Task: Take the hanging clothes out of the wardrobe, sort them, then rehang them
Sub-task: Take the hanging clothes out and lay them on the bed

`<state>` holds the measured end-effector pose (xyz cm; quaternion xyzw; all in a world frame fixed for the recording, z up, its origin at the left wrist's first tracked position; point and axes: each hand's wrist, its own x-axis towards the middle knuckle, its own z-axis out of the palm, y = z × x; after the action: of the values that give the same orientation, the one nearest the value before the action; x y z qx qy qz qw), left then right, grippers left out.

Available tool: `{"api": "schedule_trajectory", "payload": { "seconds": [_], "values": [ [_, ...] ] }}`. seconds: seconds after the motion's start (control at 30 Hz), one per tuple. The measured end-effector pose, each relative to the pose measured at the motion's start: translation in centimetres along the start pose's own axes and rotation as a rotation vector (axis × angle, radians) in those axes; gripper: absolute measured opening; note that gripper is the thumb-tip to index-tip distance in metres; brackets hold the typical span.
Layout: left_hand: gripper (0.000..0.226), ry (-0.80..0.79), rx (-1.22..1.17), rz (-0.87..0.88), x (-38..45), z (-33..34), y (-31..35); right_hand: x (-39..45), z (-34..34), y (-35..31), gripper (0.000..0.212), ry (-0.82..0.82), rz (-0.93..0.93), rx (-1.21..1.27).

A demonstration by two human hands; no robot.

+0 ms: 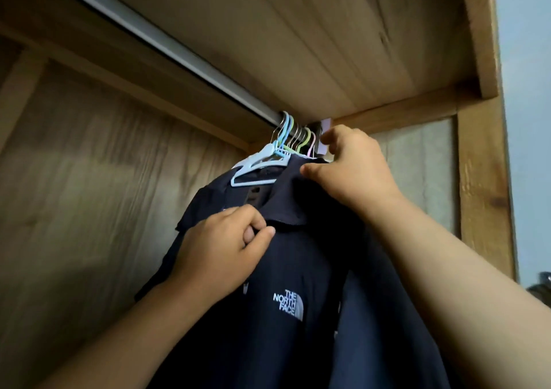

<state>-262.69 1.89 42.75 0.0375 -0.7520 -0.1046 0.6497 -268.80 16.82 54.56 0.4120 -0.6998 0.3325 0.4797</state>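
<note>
A navy jacket (298,269) with a white chest logo hangs at the right end of the wardrobe's metal rail (167,45). Its pale blue hanger (256,168) is bunched with several blue, green and pink hangers (293,136) hooked on the rail. My left hand (220,248) pinches the jacket's collar near the zip. My right hand (348,168) is raised higher, thumb and fingers curled round the top of the collar just below the hanger hooks. More dark clothes hang behind the jacket, mostly hidden.
The wardrobe's wooden ceiling (298,45) sits close above the rail. A wooden back wall (89,195) fills the left, with bare rail along it. The wooden side frame (483,195) stands at the right, a pale blue room wall (527,120) beyond it.
</note>
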Motion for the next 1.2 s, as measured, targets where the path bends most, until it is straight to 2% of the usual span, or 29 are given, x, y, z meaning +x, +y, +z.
{"api": "schedule_trajectory", "payload": {
  "seconds": [0.2,0.33,0.67,1.07,1.2],
  "values": [
    [0.033,0.159,-0.038,0.026,1.0,1.0,-3.0,1.2,3.0,-0.1,0.05,-0.026,0.02,-0.233],
    [0.033,0.17,-0.015,0.103,1.5,2.2,-4.4,1.2,3.8,1.2,0.056,-0.034,0.048,-0.333],
    [0.031,0.172,-0.005,0.17,2.8,3.7,-5.5,1.9,5.2,2.4,0.025,0.031,0.111,-0.333],
    [0.039,0.217,-0.026,0.122,4.6,2.4,-5.6,3.1,3.1,1.0,0.023,0.134,0.117,-0.317],
    [0.06,0.231,0.01,0.151,3.9,2.1,-5.6,-0.6,2.4,1.8,0.024,0.139,0.136,-0.27]
  ]
}}
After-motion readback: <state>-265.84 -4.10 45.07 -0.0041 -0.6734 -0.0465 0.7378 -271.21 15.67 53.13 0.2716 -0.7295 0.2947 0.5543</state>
